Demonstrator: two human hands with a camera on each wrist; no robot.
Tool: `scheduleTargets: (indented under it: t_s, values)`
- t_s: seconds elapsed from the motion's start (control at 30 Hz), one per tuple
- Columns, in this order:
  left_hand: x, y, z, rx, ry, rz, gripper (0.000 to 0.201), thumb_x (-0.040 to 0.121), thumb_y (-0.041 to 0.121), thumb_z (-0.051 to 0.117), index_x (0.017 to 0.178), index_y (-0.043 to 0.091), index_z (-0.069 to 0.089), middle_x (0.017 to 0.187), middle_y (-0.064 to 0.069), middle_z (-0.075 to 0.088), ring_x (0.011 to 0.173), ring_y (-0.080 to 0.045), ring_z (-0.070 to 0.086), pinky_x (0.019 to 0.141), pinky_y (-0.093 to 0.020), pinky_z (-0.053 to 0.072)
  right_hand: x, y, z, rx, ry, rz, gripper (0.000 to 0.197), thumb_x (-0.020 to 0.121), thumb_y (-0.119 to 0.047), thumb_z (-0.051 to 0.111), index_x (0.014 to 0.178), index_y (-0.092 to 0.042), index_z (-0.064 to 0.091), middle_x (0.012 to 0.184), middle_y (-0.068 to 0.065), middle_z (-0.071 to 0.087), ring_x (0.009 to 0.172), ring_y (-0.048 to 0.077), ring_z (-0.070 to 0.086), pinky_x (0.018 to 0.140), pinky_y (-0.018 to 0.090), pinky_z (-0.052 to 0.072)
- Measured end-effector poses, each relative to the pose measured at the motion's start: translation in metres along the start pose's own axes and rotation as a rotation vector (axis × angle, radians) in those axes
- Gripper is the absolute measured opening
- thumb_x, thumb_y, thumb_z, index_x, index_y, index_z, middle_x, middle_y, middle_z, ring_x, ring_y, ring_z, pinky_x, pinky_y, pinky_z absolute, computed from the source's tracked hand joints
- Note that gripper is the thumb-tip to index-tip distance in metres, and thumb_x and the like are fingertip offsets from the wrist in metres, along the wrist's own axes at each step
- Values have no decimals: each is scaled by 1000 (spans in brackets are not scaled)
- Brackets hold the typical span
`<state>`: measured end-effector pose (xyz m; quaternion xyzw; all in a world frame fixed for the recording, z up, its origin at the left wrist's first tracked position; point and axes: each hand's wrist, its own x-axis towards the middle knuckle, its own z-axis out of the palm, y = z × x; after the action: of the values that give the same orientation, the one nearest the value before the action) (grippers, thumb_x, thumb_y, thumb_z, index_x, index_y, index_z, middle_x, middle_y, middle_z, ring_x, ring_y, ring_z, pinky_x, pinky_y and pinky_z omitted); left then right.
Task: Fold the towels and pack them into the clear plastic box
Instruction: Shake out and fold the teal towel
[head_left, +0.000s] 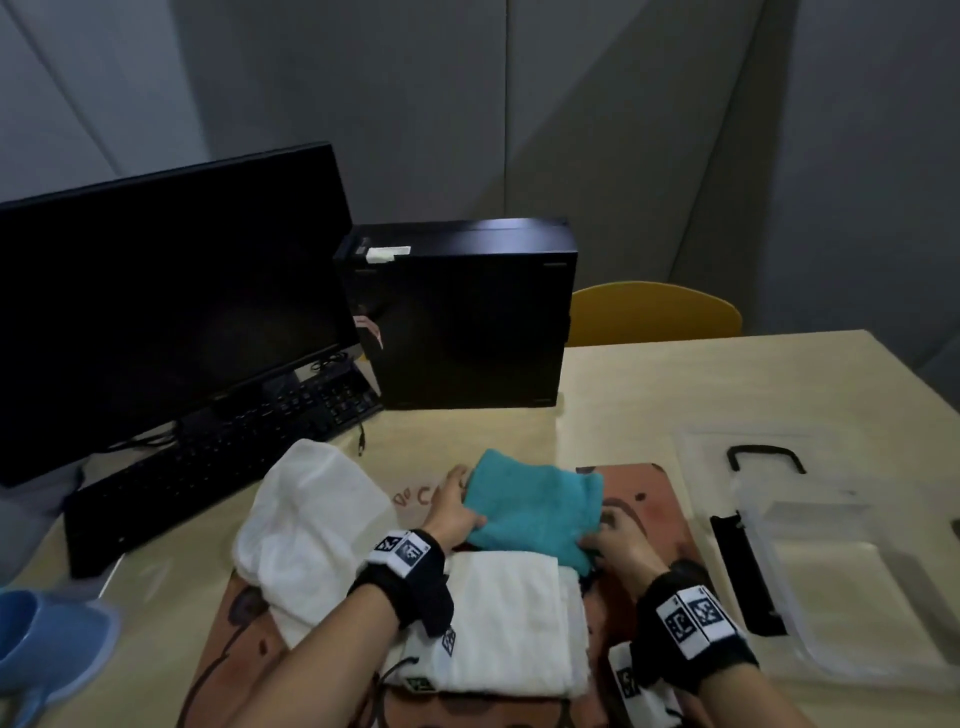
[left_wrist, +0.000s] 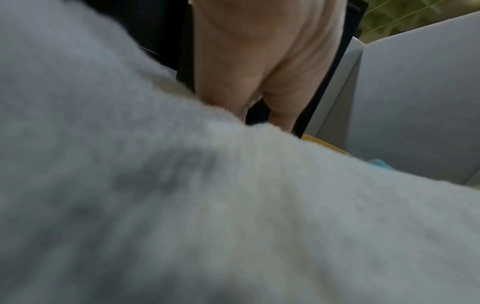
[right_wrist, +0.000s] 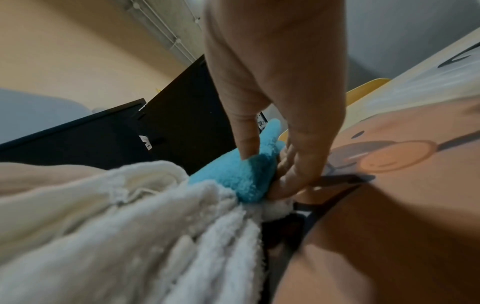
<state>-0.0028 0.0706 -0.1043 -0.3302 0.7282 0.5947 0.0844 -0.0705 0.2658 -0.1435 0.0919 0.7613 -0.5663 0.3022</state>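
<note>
A teal towel (head_left: 535, 512) lies partly folded on the brown mat (head_left: 654, 506), overlapping the far edge of a folded white towel (head_left: 509, 618). My left hand (head_left: 457, 506) holds the teal towel's left edge, thumb on top. In the left wrist view the white towel (left_wrist: 207, 205) hides most of that hand (left_wrist: 259, 61). My right hand (head_left: 615, 543) pinches the teal towel's near right corner. The right wrist view shows the thumb on top of the teal towel (right_wrist: 233, 179) and the fingers beneath, with the hand (right_wrist: 267, 170) closed on it. A second white towel (head_left: 306, 519) lies crumpled to the left. The clear plastic box (head_left: 852, 670) stands open at the right.
The box's clear lid with a black handle (head_left: 766, 457) lies behind the box. A monitor (head_left: 171, 312), keyboard (head_left: 218, 467) and black computer tower (head_left: 462, 322) fill the back left. A yellow chair (head_left: 654, 312) stands behind the table. A blue object (head_left: 47, 644) sits at the near left.
</note>
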Motion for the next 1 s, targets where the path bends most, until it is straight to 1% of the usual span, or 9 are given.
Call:
scheduleTargets:
  t_s: [0.13, 0.27, 0.33, 0.47, 0.6, 0.67, 0.73, 0.9, 1.0]
  values:
    - [1, 5, -7, -39, -67, -3, 83, 81, -13, 54, 147, 23, 18, 140, -10, 40, 108, -20, 50, 82, -29, 48, -3, -12, -1, 53, -73, 0, 2, 87, -3, 59, 89, -5, 59, 80, 4, 64, 71, 17, 61, 54, 25, 48]
    - [-7, 15, -12, -69, -25, 90, 69, 86, 1, 59, 141, 27, 27, 131, -11, 47, 109, -24, 55, 87, -36, 52, -5, -27, 2, 29, 28, -64, 20, 92, -13, 54, 106, 0, 59, 91, 8, 66, 84, 24, 63, 76, 37, 54]
    - [-18, 27, -21, -88, -25, 162, 65, 87, 2, 56, 140, 29, 29, 122, -14, 51, 102, -26, 60, 80, -35, 55, -21, -44, 1, 21, 46, -179, 19, 92, -12, 53, 109, -6, 56, 100, 7, 64, 93, 23, 62, 83, 40, 52]
    - [-60, 33, -58, -167, -100, 284, 66, 86, -3, 56, 133, 38, 32, 116, -7, 51, 97, -20, 63, 69, -25, 58, -66, -68, -5, 70, -89, -345, 16, 91, -13, 55, 106, -14, 52, 105, 1, 62, 95, 16, 63, 77, 32, 55]
    - [-99, -13, -74, -139, -212, 195, 69, 84, -11, 54, 136, 28, 30, 109, -2, 53, 94, -15, 63, 69, -21, 55, -88, -43, 7, -155, -279, -235, 24, 88, -9, 58, 107, -18, 46, 109, 6, 63, 89, 14, 65, 66, 25, 56]
    - [-109, -46, -67, -57, -253, 118, 68, 83, -14, 54, 135, 21, 28, 115, -6, 52, 93, -8, 59, 72, -17, 53, -91, -18, 16, -305, -342, -134, 32, 86, -7, 62, 111, -15, 43, 115, 10, 62, 93, 17, 64, 79, 34, 57]
    - [-114, -69, -62, -73, -228, 105, 68, 82, -13, 56, 135, 19, 28, 124, -10, 49, 101, -9, 57, 77, -18, 53, -93, -4, 21, -395, -353, -101, 39, 84, -9, 63, 115, -15, 40, 116, 8, 60, 99, 20, 63, 87, 39, 55]
    - [-118, -67, -68, -54, -185, 148, 68, 84, -10, 55, 133, 29, 29, 110, -2, 52, 101, -13, 59, 75, -20, 53, -102, -11, 17, -427, -339, -165, 41, 84, -8, 63, 114, -17, 37, 96, -6, 56, 89, 14, 60, 72, 26, 56]
    - [-123, -62, -68, 18, -212, 168, 69, 83, -11, 54, 133, 27, 26, 104, 4, 51, 90, -8, 58, 71, -16, 52, -105, -10, 16, -513, -367, -145, 46, 83, -11, 66, 116, -17, 35, 110, 4, 59, 88, 15, 61, 66, 23, 56]
